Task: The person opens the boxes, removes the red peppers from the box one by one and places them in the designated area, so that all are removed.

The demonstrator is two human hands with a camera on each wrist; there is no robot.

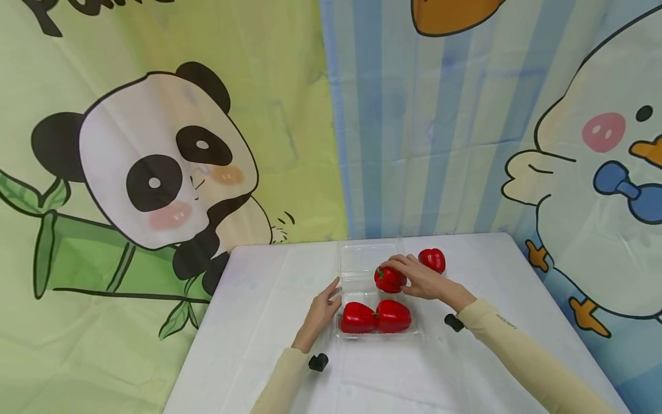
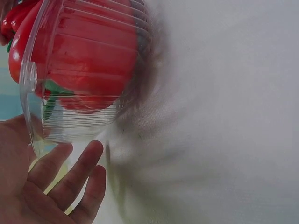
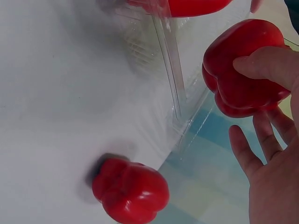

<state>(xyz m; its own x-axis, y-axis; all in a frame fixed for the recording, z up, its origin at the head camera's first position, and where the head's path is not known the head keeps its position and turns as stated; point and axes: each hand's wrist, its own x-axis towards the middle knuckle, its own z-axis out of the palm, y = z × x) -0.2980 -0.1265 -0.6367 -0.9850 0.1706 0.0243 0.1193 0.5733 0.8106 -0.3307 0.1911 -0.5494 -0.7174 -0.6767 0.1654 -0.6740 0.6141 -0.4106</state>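
Note:
In the head view my right hand [image 1: 424, 280] holds a red bell pepper [image 1: 389, 280] above the back part of a clear plastic container [image 1: 376, 336]. The right wrist view shows the thumb pressed on this pepper's side [image 3: 224, 70] and fingers beneath it. Two more red peppers, a left one [image 1: 357, 318] and a right one [image 1: 394, 316], lie in the container's front half. At the container's left side is my left hand [image 1: 319, 315]; the left wrist view shows its loosely extended fingers [image 2: 77, 179] by the clear wall. Whether the thumb touches the rim, I cannot tell.
Another red pepper [image 1: 432, 260] lies on the white table [image 1: 269, 322], behind my right hand. The container's clear lid [image 1: 364, 259] lies folded back toward the table's far edge. A printed cartoon curtain [image 1: 289, 115] hangs behind the table.

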